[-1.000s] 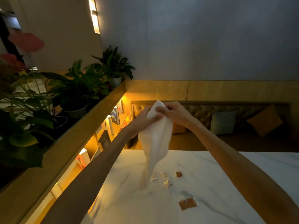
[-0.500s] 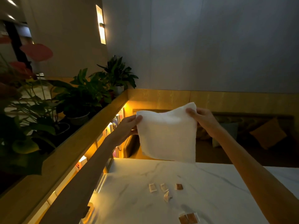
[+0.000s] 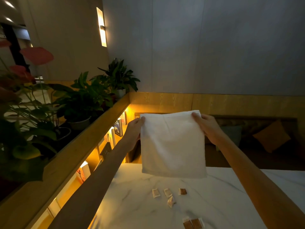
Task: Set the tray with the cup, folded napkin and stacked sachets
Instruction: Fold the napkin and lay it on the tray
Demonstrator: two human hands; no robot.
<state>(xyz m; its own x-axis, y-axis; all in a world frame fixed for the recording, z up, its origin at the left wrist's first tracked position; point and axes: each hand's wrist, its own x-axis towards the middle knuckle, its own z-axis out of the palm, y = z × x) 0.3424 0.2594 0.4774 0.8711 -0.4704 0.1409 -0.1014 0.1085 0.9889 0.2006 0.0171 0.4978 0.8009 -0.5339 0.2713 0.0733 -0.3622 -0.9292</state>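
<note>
A white napkin (image 3: pixel 172 144) hangs spread out flat in the air above the far part of the white marble table (image 3: pixel 135 205). My left hand (image 3: pixel 134 130) pinches its top left corner and my right hand (image 3: pixel 207 126) pinches its top right corner. Several small sachets (image 3: pixel 167 194) lie scattered on the table below the napkin. Two brown sachets (image 3: pixel 193 223) lie side by side nearer to me at the bottom edge. No cup or tray is in view.
A wooden ledge (image 3: pixel 79 146) with potted plants (image 3: pixel 85 98) runs along the left, with a lit shelf of books (image 3: pixel 115 131) beneath it. Beyond the table's far edge stands a dark bench with cushions (image 3: pixel 270 136).
The bunched napkin has been pulled open. My hands moved apart to its top corners, so it now hangs as a flat square. The view has tilted slightly.
</note>
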